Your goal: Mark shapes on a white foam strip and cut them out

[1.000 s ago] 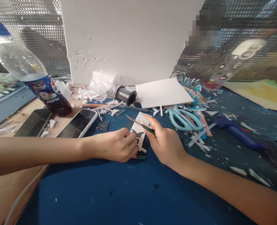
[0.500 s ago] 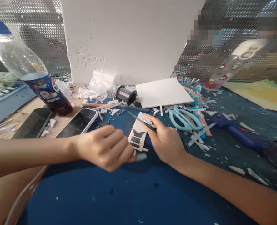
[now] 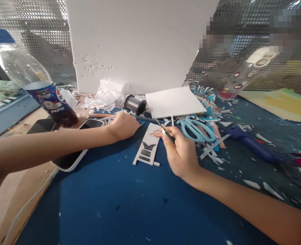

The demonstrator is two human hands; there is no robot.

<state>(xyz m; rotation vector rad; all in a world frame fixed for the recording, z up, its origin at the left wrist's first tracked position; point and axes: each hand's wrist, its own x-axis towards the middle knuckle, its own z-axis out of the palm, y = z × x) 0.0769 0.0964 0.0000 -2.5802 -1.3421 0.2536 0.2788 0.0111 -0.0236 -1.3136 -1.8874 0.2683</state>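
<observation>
My right hand (image 3: 182, 153) is closed round a slim pointed tool (image 3: 169, 133) with a dark green handle, its tip slanting up and left. Just left of those fingers, a narrow white foam strip (image 3: 153, 131) with dark painted or cut shapes lies flat on the blue mat. My left hand (image 3: 125, 126) is curled shut low over the mat, in front of the black spool (image 3: 135, 104). A small greenish tip (image 3: 142, 124) shows past its fingers; the rest is hidden by the hand. The left forearm crosses over a white-edged phone (image 3: 72, 161).
Light blue scissors (image 3: 197, 131) lie right of my right hand among foam scraps. A blue glue gun (image 3: 254, 144) rests farther right. A Pepsi bottle (image 3: 53, 102) stands tilted at left. A white sheet (image 3: 174, 102) and a tall white foam board (image 3: 140, 44) are behind.
My left hand has moved up and away, from beside the foam strip toward the spool. The pale green thing in it is now mostly hidden. My right hand still grips the pointed tool, now turned more upward.
</observation>
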